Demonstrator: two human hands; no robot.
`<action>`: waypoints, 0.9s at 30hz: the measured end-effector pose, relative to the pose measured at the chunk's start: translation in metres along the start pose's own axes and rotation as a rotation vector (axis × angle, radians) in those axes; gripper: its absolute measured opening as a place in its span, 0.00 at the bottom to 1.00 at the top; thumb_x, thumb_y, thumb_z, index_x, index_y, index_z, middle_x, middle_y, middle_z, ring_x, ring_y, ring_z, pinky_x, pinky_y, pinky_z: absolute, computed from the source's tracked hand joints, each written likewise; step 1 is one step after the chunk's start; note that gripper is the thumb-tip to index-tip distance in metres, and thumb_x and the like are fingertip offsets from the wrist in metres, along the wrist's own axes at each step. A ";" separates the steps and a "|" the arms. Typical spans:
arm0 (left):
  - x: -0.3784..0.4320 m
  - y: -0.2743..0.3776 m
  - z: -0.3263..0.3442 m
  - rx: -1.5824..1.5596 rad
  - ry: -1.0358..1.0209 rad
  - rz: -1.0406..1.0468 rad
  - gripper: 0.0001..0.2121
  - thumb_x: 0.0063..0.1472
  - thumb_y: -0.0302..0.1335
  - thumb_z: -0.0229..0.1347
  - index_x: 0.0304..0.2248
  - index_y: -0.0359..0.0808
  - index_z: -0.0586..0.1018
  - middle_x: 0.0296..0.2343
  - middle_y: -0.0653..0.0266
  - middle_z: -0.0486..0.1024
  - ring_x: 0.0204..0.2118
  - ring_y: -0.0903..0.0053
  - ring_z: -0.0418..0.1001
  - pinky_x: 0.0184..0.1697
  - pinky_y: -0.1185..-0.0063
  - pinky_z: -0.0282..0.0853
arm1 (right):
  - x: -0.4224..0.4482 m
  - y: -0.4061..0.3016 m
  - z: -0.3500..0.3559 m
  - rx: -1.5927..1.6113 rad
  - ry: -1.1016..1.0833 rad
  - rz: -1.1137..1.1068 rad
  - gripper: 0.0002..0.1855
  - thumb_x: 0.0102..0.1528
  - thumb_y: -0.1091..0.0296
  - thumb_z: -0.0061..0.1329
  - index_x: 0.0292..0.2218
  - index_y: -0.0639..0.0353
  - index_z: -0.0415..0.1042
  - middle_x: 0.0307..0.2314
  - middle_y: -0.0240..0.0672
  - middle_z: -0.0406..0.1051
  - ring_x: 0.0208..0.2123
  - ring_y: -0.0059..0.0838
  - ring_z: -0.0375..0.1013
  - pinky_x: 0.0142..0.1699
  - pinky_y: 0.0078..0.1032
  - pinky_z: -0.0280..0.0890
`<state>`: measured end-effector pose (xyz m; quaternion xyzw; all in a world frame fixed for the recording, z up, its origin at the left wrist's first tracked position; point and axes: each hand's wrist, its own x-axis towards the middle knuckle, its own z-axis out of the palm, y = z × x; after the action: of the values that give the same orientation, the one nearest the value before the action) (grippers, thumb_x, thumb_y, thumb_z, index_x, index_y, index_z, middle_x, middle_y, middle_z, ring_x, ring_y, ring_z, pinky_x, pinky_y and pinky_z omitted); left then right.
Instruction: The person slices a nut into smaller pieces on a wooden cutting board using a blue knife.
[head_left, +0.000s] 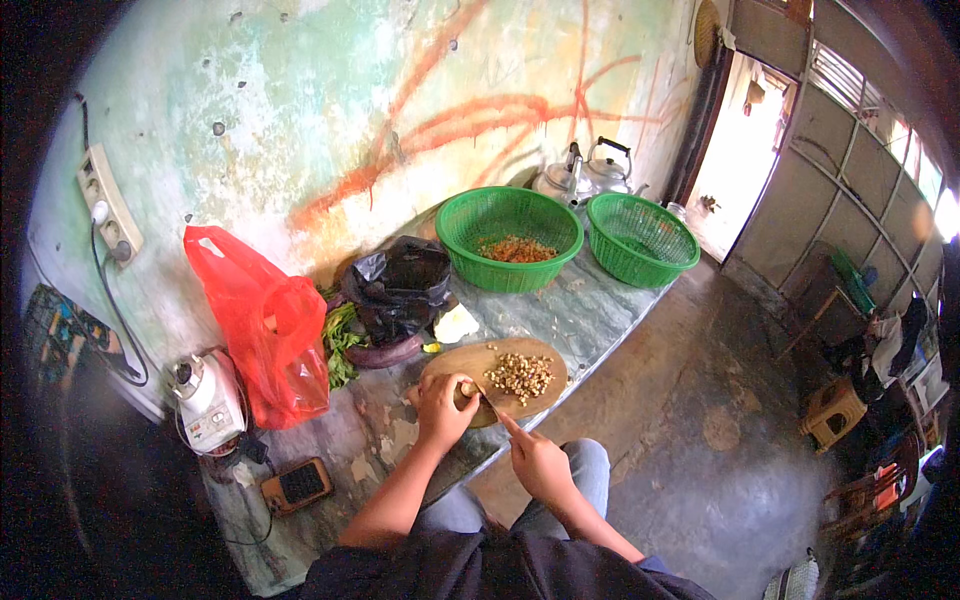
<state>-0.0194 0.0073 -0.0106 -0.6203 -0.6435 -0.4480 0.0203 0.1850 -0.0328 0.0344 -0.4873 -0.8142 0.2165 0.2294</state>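
Observation:
An oval wooden cutting board (450, 361) lies near the table's front edge. On its right half is a heap of small chopped pale-brown pieces (523, 377). My left hand (442, 409) grips a pale, light-brown food piece (469, 389) at the board's left side; its exact kind is unclear. In my right hand (536, 457) is a kitchen knife (489, 405), the index finger stretched along it. The blade points up and left, its tip beside the food piece. My right palm hides the knife's handle.
Behind the board stand a black plastic bag (397, 289), a purple eggplant (386, 352) and leafy greens (341, 334). Two green plastic baskets (510, 281) (645, 274) sit further right, the larger holding orange-brown shreds. Leftward are a red plastic bag (270, 330), a blender base (210, 405) and a radio-like device (298, 486).

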 end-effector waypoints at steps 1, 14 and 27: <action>0.000 -0.001 -0.001 -0.018 -0.006 0.007 0.14 0.47 0.31 0.65 0.35 0.44 0.76 0.34 0.69 0.76 0.43 0.64 0.69 0.48 0.65 0.58 | 0.001 0.000 -0.002 0.001 0.002 -0.002 0.25 0.59 0.69 0.44 0.57 0.43 0.67 0.26 0.50 0.73 0.28 0.51 0.75 0.33 0.43 0.69; 0.000 0.001 -0.006 0.014 -0.040 -0.004 0.21 0.44 0.31 0.66 0.40 0.46 0.74 0.36 0.72 0.75 0.46 0.65 0.68 0.49 0.63 0.54 | -0.008 -0.004 -0.009 0.031 0.002 0.039 0.26 0.58 0.68 0.46 0.58 0.40 0.66 0.29 0.48 0.74 0.30 0.50 0.75 0.33 0.41 0.70; 0.003 0.001 -0.006 -0.048 -0.036 -0.019 0.21 0.45 0.25 0.65 0.40 0.42 0.75 0.34 0.67 0.77 0.42 0.66 0.74 0.47 0.67 0.61 | -0.009 -0.004 -0.008 -0.001 -0.002 0.024 0.26 0.58 0.68 0.47 0.58 0.41 0.66 0.25 0.48 0.73 0.28 0.50 0.75 0.32 0.41 0.69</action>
<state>-0.0228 0.0060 -0.0047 -0.6223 -0.6389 -0.4522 -0.0105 0.1908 -0.0417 0.0413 -0.4971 -0.8086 0.2194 0.2256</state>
